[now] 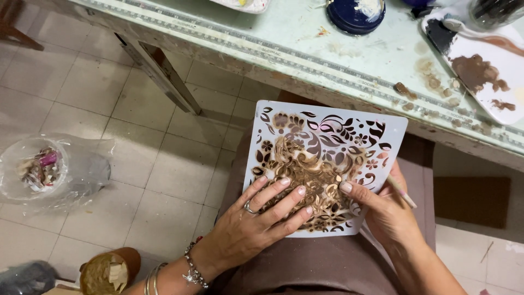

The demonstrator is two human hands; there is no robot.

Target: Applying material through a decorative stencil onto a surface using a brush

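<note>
While stencil [327, 164] lies on your lap, just below table edge [305, 68]: white floral cut-out sheet, brown paint over its centre; left hand [256, 218] fingers spread flat, pressing sheet; right hand [382, 210] steadies right edge, thin stick [401, 191] gripped in it. Risk, judged: ease pressure and sheet shifts, smearing wet paint; stick tip may snag cut-outs. Paint-smeared palette [480, 71], blue jar [355, 13] on table; plastic bag [54, 169] on floor

Stencil: a white square plastic sheet [327, 158] cut with floral scrollwork, smeared brown at its centre.
Pose: lay flat, slightly tilted.
Place: just below the pale worktable's edge [305, 68].
</note>
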